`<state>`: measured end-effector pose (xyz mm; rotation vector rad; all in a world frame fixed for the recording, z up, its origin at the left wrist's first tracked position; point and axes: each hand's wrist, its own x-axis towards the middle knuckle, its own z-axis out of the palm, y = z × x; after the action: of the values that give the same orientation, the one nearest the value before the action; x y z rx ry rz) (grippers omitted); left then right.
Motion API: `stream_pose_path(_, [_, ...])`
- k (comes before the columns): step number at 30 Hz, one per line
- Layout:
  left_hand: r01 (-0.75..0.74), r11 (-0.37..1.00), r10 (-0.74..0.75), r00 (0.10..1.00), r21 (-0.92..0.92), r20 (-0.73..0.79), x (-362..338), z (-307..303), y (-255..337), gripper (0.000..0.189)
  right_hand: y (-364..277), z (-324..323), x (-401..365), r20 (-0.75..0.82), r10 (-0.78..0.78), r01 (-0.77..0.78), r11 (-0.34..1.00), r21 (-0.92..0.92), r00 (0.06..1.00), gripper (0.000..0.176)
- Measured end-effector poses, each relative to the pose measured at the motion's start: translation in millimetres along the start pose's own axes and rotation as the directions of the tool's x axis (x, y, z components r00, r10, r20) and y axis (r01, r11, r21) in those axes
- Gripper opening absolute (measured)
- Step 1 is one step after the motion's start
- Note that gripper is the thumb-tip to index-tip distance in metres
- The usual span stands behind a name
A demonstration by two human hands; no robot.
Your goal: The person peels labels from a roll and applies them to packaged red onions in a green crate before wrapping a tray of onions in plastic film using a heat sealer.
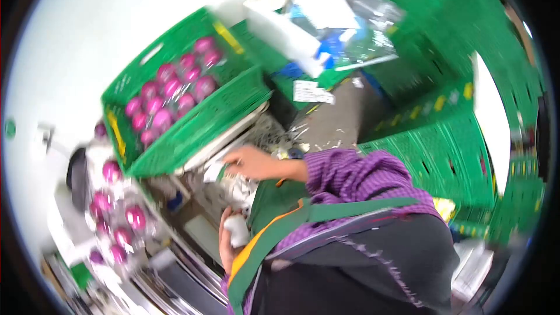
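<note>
White wall (64, 52) is standing behind a green crate (210, 112). Head view: left hand (224, 244) is cupping a white bundle (237, 230) outside the crate's near edge; likely light, soft, best held round its middle. Right hand (255, 163) is hanging beside crumpled wrap (238, 191); grip: cannot tell.

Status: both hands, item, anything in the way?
Left hand: holding white item, identity unclear. Right hand: beside white material, grip blurred. Green crate near right hand; no obvious obstruction.
</note>
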<state>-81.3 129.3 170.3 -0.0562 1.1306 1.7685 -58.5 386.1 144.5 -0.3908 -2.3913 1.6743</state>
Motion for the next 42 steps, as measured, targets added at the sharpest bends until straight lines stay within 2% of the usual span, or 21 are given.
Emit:
stream_pose_path(2, [0.047, 0.996, -0.043, 0.998, -0.078, 0.052, 11.2, -14.4, -19.2, 0.061, 7.5, -19.4, -6.3, 0.057, -0.003, -0.01, 0.975, 0.222, 0.998, 0.038])
stream_pose_path(4, [0.124, 0.926, -0.155, 0.986, -0.357, -0.06, 30.9, -9.1, -33.9, 0.054, 15.1, -34.4, -17.8, 0.133, -0.003, -0.012, 0.994, 0.107, 0.991, 0.061])
stream_pose_path(5, [0.112, 0.902, -0.15, 0.987, -0.418, -0.059, 38.9, 1.7, -35.6, 0.054, 3.6, -43.0, -22.0, 0.246, 0.131, -0.189, 0.954, 0.23, 0.96, 0.072])
stream_pose_path(6, [0.107, 0.878, -0.138, 0.99, -0.467, -0.032, 53.7, 13.0, -37.9, 0.054, -4.4, -53.4, -22.5, 0.375, 0.23, -0.312, 0.934, 0.174, 0.898, 0.083])
stream_pose_path(10, [0.199, 0.782, -0.228, 0.973, -0.591, 0.027, 93.1, 51.8, -61.3, 0.052, 25.0, -58.9, -36.7, 0.51, 0.106, -0.313, 0.887, 0.339, 0.854, 0.091])
stream_pose_path(11, [0.195, 0.757, -0.238, 0.971, -0.623, 0.015, 99.8, 57.1, -71.1, 0.051, 23.0, -65.8, -35.5, 0.472, 0.097, -0.258, 0.922, 0.289, 0.876, 0.089])
stream_pose_path(12, [0.192, 0.731, -0.25, 0.968, -0.654, 0.004, 104.8, 61.4, -81.3, 0.05, 31.8, -69.6, -35.5, 0.499, 0.089, -0.266, 0.918, 0.296, 0.862, 0.089])
stream_pose_path(15, [0.138, 0.661, -0.236, 0.971, -0.737, -0.03, 112.6, 67.9, -109.1, 0.047, 64.4, -73.1, -34.3, 0.438, 0.089, -0.212, 0.947, 0.241, 0.895, 0.082])
stream_pose_path(17, [0.109, 0.615, -0.252, 0.965, -0.781, -0.064, 111.9, 60.9, -133.2, 0.049, 75.3, -69.4, -31.7, 0.505, 0.104, -0.248, 0.942, 0.227, 0.857, 0.081])
stream_pose_path(22, [0.052, 0.544, -0.228, 0.97, -0.838, -0.088, 107.7, 41.5, -178.0, 0.056, 106.3, -46.8, -39.7, 0.623, 0.094, -0.261, 0.948, 0.183, 0.777, 0.072])
stream_pose_path(24, [0.054, 0.577, -0.172, 0.983, -0.815, -0.057, 107.8, 28.1, -182.6, 0.055, 115.1, -30.9, -40.3, 0.647, 0.111, -0.292, 0.939, 0.179, 0.754, 0.078])
stream_pose_path(26, [0.04, 0.648, -0.197, 0.974, -0.76, -0.116, 111.6, 14.7, -180.2, 0.054, 126.0, -9.2, -44.4, 0.645, 0.254, -0.484, 0.85, 0.206, 0.72, 0.087])
stream_pose_path(27, [0.01, 0.715, -0.189, 0.965, -0.699, -0.18, 117.5, 7.6, -180.7, 0.047, 131.0, 3.3, -47.2, 0.65, 0.256, -0.486, 0.851, 0.2, 0.715, 0.087])
stream_pose_path(28, [0.003, 0.711, -0.185, 0.966, -0.703, -0.183, 120.3, -0.1, -173.1, 0.047, 135.4, 17.8, -50.4, 0.64, 0.265, -0.453, 0.879, 0.146, 0.721, 0.092])
stream_pose_path(30, [0.065, 0.804, -0.327, 0.878, -0.59, -0.349, 125.7, -21.0, -162.2, 0.04, 147.7, 50.4, -53.2, 0.615, 0.279, -0.381, 0.924, 0.038, 0.737, 0.102])
stream_pose_path(32, [0.0, 0.748, -0.346, 0.853, -0.664, -0.39, 138.2, -49.4, -196.3, 0.039, 165.5, 82.4, -55.5, 0.629, 0.311, -0.392, 0.92, -0.011, 0.712, 0.106])
stream_pose_path(35, [-0.225, 0.684, -0.31, 0.771, -0.694, -0.556, 155.0, -88.0, -218.8, 0.042, 186.7, 129.9, -41.7, 0.567, 0.342, -0.331, 0.935, -0.125, 0.749, 0.108])
stream_pose_path(36, [-0.228, 0.684, -0.306, 0.773, -0.693, -0.556, 157.2, -101.7, -221.1, 0.042, 196.3, 141.8, -38.3, 0.567, 0.338, -0.327, 0.937, -0.126, 0.751, 0.108])
stream_pose_path(38, [-0.266, 0.734, -0.163, 0.825, -0.625, -0.542, 159.7, -130.8, -229.5, 0.038, 221.4, 162.7, -31.9, 0.654, 0.401, -0.554, 0.832, 0.034, 0.642, 0.109])
stream_pose_path(40, [-0.29, 0.74, -0.075, 0.861, -0.607, -0.503, 167.6, -162.9, -244.3, 0.038, 253.1, 183.4, -24.5, 0.685, 0.356, -0.549, 0.833, 0.076, 0.636, 0.111])
stream_pose_path(42, [-0.307, 0.799, -0.142, 0.738, -0.516, -0.659, 171.2, -180.2, -259.7, 0.044, 282.5, 197.8, -26.2, 0.739, 0.307, -0.554, 0.826, 0.106, 0.6, 0.111])
